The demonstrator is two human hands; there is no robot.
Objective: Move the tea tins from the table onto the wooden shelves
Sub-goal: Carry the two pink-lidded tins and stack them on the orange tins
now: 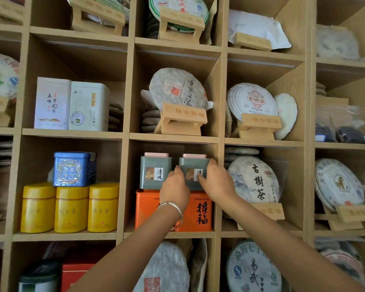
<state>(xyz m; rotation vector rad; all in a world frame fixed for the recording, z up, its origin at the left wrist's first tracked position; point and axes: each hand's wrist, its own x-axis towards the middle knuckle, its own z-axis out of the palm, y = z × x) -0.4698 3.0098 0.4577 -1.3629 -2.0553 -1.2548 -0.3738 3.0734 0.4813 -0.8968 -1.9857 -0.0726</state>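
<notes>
Pale wooden shelves [173, 138], divided into square cubbies of matte, lightly grained board, fill the whole view. All places below are given relative to the orange tin [200, 209], a wide rectangular metal box with black characters standing on the floor of the central cubby. On top of the orange tin two grey-green tea tins with pink lids are seen side by side: the left grey-green tin [155, 172] stands free, and the right grey-green tin [193, 172] is held from both sides. The left hand [174, 189], with a smooth silver bangle [173, 208] on its wrist, is curled against the tin's left edge, and the right hand [216, 182] is wrapped over its right edge and top corner, so the grip of both hands is clamped on that tin. In the cubby left of the orange tin three glossy yellow oval canisters [72, 208] are lined up, with a blue embossed square tin [72, 168] stacked on them. Above the orange tin, one cubby up, a round paper-wrapped tea cake [177, 89] is propped on a small wooden stand [182, 121].
</notes>
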